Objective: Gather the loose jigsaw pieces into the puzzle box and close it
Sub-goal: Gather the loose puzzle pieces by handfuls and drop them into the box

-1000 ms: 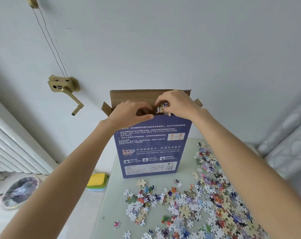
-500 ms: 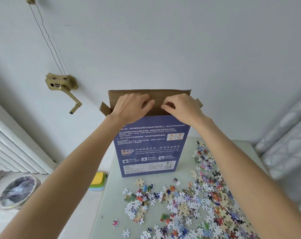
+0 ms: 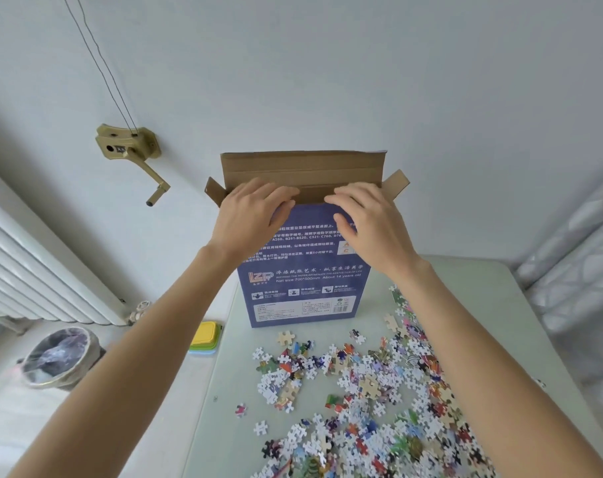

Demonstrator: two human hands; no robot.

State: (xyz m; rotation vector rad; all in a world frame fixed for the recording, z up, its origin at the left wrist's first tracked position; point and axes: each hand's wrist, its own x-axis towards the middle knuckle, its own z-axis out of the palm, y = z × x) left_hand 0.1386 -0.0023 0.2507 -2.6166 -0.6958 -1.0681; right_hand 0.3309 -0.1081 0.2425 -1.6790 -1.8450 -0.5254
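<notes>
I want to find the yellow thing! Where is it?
In the head view, the yellow container sits at the table's left edge, just left of the blue puzzle box and under the left forearm.

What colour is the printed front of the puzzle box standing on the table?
Dark blue with white text, seen in the head view on the puzzle box; its open flaps are plain brown cardboard.

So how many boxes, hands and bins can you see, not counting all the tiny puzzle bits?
Puzzle box: 1
Hands: 2, left hand and right hand
Bin: 1
Yellow and green container: 1
Total: 5
</notes>
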